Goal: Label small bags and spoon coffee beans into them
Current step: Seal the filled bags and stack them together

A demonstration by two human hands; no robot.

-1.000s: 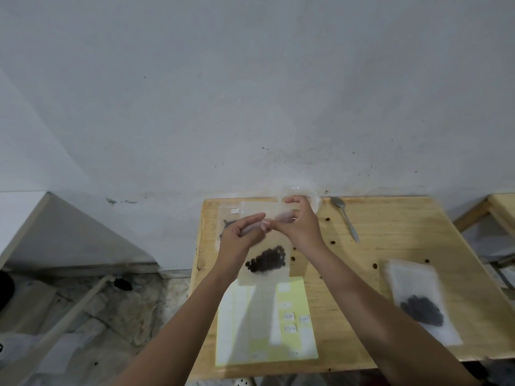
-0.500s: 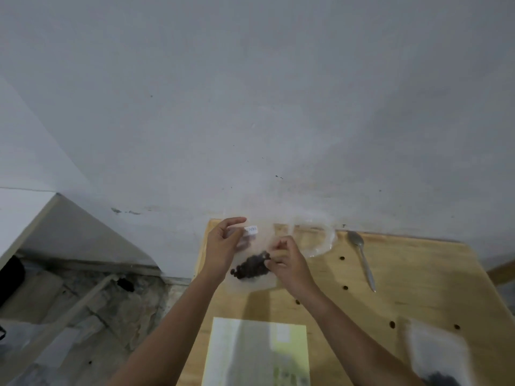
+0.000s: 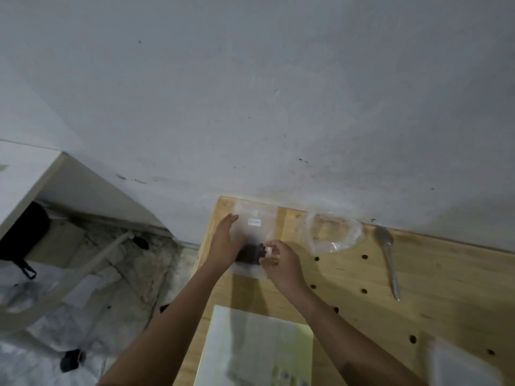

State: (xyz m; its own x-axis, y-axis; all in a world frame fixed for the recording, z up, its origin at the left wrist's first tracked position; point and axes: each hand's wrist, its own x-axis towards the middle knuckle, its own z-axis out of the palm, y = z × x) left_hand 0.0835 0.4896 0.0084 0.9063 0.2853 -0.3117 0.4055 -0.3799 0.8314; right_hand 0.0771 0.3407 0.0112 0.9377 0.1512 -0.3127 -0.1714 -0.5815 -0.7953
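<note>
A small clear bag [image 3: 257,215] with a white label [image 3: 254,222] lies flat at the table's far left corner, a dark heap of coffee beans [image 3: 249,254] in its lower half. My left hand [image 3: 224,243] rests on the bag's left side with straight fingers. My right hand [image 3: 281,263] has curled fingers and pinches the bag's lower right edge beside the beans. A metal spoon [image 3: 388,257] lies on the table to the right, apart from both hands.
A crumpled clear plastic bag [image 3: 333,232] sits between the labelled bag and the spoon. A label sheet [image 3: 259,346] lies near the front, and another clear bag [image 3: 457,363] at the lower right. Loose beans [image 3: 363,257] dot the wooden table [image 3: 446,288]. The floor drops off left.
Both hands carried the filled bag from mid-air over the label sheet to the far left corner and laid it flat. My left hand's fingers straightened onto it.
</note>
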